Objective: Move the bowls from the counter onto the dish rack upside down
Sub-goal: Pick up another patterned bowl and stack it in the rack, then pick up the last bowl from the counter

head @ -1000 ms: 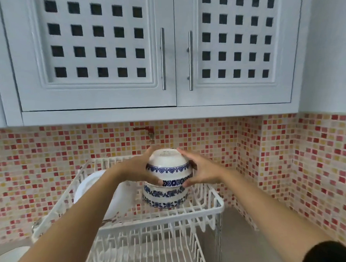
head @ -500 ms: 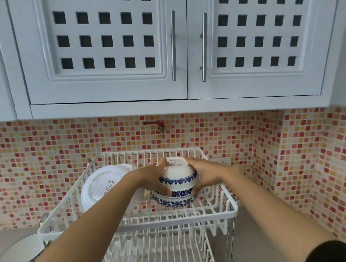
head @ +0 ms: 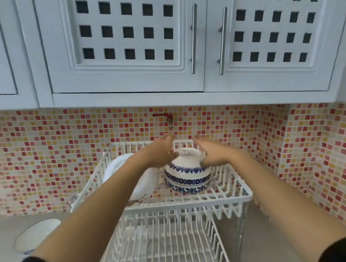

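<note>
Two white bowls with blue flower bands sit stacked upside down on the upper tier of the white wire dish rack. My left hand hovers just left of the top bowl, fingers spread and holding nothing. My right hand hovers at its right side, fingers apart and also free of the bowl. Another white bowl with blue trim stands upright on the counter at the lower left.
A white plate leans in the rack's left half, partly behind my left forearm. The rack's lower tier lies below. Grey cabinets hang overhead; mosaic tile wall behind and to the right.
The top bowl went down onto the lower bowl, and both hands let go of it and opened. The camera tilted down slightly.
</note>
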